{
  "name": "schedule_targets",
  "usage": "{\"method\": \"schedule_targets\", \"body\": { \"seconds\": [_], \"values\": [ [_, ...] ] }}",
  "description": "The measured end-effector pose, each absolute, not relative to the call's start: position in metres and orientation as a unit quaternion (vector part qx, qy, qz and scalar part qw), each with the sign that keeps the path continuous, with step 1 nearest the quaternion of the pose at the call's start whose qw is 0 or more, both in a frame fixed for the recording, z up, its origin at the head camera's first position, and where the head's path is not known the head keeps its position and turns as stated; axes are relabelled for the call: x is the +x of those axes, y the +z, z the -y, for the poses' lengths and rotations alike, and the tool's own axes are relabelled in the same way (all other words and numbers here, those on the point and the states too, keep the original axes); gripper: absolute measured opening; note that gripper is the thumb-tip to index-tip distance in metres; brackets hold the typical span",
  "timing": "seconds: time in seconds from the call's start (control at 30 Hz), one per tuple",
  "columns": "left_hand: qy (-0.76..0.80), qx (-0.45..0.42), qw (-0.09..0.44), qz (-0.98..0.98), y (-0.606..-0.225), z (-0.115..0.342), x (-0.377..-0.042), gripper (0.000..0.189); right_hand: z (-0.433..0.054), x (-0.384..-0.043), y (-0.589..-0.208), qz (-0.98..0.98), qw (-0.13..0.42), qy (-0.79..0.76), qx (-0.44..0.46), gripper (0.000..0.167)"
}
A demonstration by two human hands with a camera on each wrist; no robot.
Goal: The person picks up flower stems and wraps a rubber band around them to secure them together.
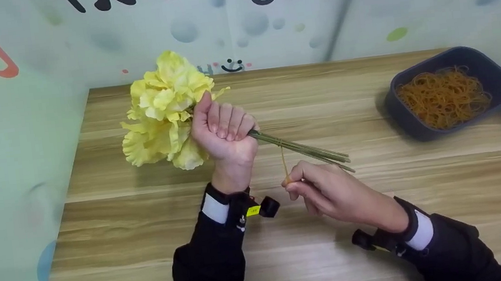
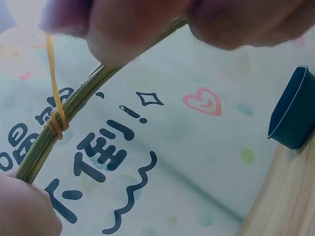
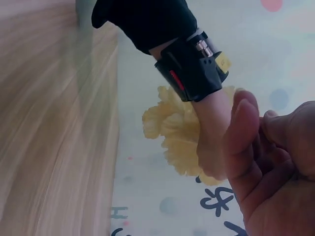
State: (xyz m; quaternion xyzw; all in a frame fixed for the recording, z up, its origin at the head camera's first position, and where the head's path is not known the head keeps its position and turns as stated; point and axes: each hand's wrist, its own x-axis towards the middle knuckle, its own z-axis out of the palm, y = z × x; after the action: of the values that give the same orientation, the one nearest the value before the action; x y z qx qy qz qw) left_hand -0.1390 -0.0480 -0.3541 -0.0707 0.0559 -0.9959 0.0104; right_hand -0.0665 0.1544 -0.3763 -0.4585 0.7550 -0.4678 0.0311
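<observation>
My left hand point(image 1: 226, 131) grips a bunch of yellow artificial flowers point(image 1: 168, 107) by the stems, just below the blooms. The green stems point(image 1: 312, 150) stick out past the little finger toward the lower right. A rubber band point(image 2: 58, 118) is wound around them, and one stretch of it is pulled away from the bundle. Between thumb and forefinger, my right hand point(image 1: 330, 190) pinches that stretched end of the band below the stems. In the right wrist view the pinching fingers point(image 3: 243, 128) are close up, and the band itself cannot be made out there.
A dark bin point(image 1: 454, 89) at the back right holds a heap of rubber bands point(image 1: 444, 97). The wood-grain table point(image 1: 149, 244) meets printed panels point(image 1: 229, 26) at the back and sides. Each wrist wears a strapped camera.
</observation>
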Motion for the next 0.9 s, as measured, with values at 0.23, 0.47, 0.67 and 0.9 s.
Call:
{"method": "schedule_targets", "body": {
  "seconds": [0.23,0.47,0.67,0.9],
  "values": [
    [-0.996,-0.082,0.010,-0.043,-0.353,0.046,-0.138,0.072,-0.158,-0.059,-0.365,-0.738,0.010,-0.486,-0.467,0.007],
    [-0.995,-0.099,0.020,-0.012,-0.352,0.045,-0.135,0.073,-0.161,-0.057,-0.359,-0.706,0.014,-0.524,-0.476,0.006],
    [-0.995,-0.093,0.037,0.007,-0.352,0.044,-0.135,0.072,-0.161,-0.055,-0.358,-0.692,0.035,-0.551,-0.465,0.006],
    [-0.995,-0.085,0.017,0.041,-0.353,0.040,-0.136,0.072,-0.171,-0.059,-0.351,-0.704,0.002,-0.551,-0.449,0.004]
  ]
}}
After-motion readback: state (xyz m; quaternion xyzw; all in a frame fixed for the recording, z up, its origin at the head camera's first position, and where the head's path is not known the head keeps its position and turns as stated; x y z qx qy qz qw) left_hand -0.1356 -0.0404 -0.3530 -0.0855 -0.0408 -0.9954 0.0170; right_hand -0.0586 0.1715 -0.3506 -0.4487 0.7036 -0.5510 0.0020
